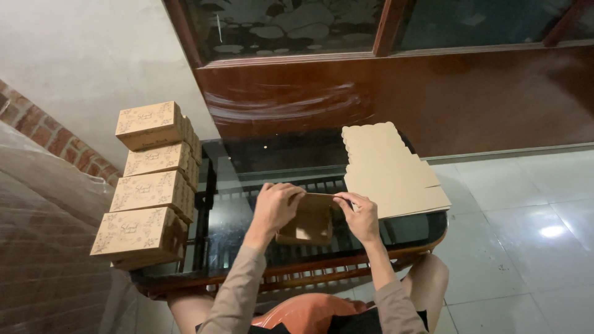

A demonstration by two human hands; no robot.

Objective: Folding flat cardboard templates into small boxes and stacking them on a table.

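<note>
Half-folded box gripped in both hands: left hand, right hand. Left of it, finished boxes stacked; right, flat blanks remaining on desk.

tan boxes at left carry pale floral prints; plain beige flat sheets upper right; brown box at centre; dark glass table; red-brown door.

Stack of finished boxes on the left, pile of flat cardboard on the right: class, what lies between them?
In the head view, both hands, left hand and right hand, hold a half-folded box above the glass table.
</note>
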